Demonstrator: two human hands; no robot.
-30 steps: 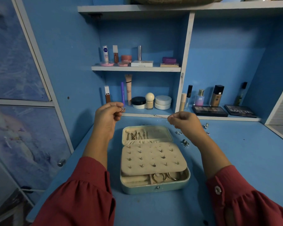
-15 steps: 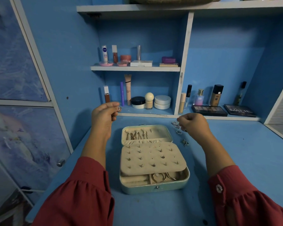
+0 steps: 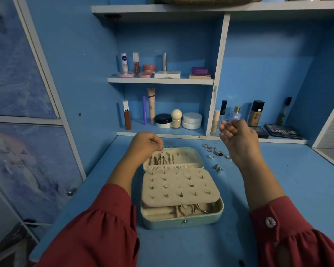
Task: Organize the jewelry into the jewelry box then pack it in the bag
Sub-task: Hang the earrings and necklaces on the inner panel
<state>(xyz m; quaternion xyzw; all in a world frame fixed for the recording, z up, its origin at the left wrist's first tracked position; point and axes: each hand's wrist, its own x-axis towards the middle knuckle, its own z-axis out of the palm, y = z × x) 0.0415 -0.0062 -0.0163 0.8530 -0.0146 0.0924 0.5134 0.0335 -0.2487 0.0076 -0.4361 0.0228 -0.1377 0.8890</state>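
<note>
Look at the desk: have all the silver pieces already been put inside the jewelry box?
No: several silver pieces lie loose on the blue desk, to the right of the open jewelry box.

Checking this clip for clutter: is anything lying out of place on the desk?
Yes. Several small silver jewelry pieces lie scattered loose on the blue desk top, right of the open mint-green jewelry box, not yet in it. The left hand pinches a small piece at the lid. Nothing looks spilled or damaged.
</note>
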